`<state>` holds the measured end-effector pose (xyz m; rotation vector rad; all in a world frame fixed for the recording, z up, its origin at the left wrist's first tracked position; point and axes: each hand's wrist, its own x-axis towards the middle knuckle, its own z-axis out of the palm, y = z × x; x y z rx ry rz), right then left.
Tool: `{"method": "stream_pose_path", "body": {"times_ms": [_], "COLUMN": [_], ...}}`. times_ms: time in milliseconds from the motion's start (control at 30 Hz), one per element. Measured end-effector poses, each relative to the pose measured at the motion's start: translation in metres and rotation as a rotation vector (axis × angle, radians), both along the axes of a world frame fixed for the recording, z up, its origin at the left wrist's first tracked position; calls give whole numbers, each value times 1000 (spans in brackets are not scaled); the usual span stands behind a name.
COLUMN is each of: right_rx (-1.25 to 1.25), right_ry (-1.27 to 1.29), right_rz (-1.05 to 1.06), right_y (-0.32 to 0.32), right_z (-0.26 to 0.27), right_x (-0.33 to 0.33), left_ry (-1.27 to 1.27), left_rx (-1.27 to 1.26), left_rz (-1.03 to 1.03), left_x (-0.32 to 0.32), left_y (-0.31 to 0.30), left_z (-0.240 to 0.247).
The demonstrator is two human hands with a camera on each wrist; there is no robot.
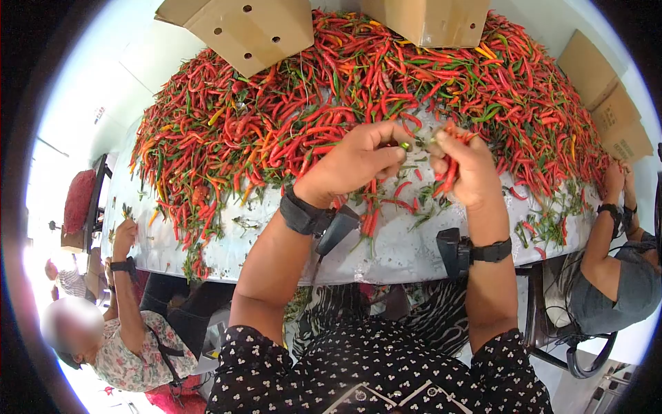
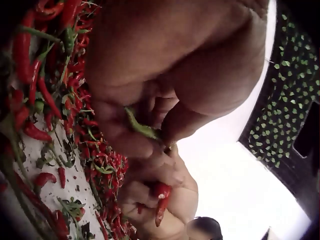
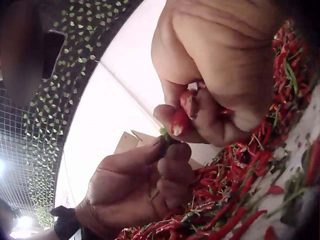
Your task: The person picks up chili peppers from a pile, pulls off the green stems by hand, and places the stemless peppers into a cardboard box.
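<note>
My left hand (image 1: pixel 353 164) pinches a green chili stem (image 2: pixel 142 126) between thumb and fingers, above the near edge of a heap of red chili peppers (image 1: pixel 241 131). A short way to its right, my right hand (image 1: pixel 470 169) grips a few red chilies (image 1: pixel 452 172). In the right wrist view, the blunt pale end of one held red chili (image 3: pixel 179 124) points toward the left hand's fingertips. The curled right fingers partly hide these chilies. Loose stems and single chilies lie on the pale tabletop (image 1: pixel 276 259) below both hands.
Cardboard boxes (image 1: pixel 258 31) stand at the back of the heap, with another box (image 1: pixel 610 114) at the right. One person (image 1: pixel 131 338) sits at the left side of the table and another person (image 1: pixel 614 276) at the right, their hands by the table edge.
</note>
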<state>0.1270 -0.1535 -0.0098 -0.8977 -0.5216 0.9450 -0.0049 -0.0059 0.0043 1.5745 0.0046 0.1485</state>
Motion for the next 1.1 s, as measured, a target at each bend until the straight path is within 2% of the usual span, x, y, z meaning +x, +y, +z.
{"method": "stream_pose_path", "body": {"times_ms": [67,100,133,167,200,267,300,367,467,600,667,700,767,800,867,1000,1100], "right_rx": [3,-59,-122,-123,-123,-186,-186,-263,-230,-226,-313,-314,-280,-284,-286,-246,-214], "right_ry": [33,-91,-215,-200,-199,-256,-256,-329,-313,-341,-390,-389,-331,-329,-298,-234,-209], "right_rz": [-29,-140,-252,-258,-258,-199,-198,-245,-309,-319,-170,-169,-165,-167,-121,-92,-151], "right_y": [-3,-4,-4,-4,-5,-5,-5,-3,-2,-1,-1,0,3,4,6,7,6], "right_z": [2,5,8,10,10,10,9,6,12,8,7,7,5,4,4,2,2], "right_x": [7,7,7,5,4,3,3,2,-4,-3,-4,-5,-10,-11,-12,-15,-9], "left_ry": [9,10,-52,-115,-114,-4,-3,106,107,162,84,85,90,91,-29,33,72], "left_rx": [261,261,548,834,833,1044,1044,1248,1340,1311,1220,1219,906,903,677,594,750], "left_rz": [85,85,140,194,194,157,158,139,93,78,146,146,307,303,298,259,186], "left_x": [-1,-2,-2,-2,-2,-4,-4,-3,-2,0,3,3,4,4,4,2,1], "left_y": [5,8,11,13,12,7,7,7,4,6,11,10,9,7,5,-10,-12], "left_z": [1,-3,-10,-16,-14,-10,-13,-21,-26,-28,-31,-25,-14,-12,-9,-1,-2]}}
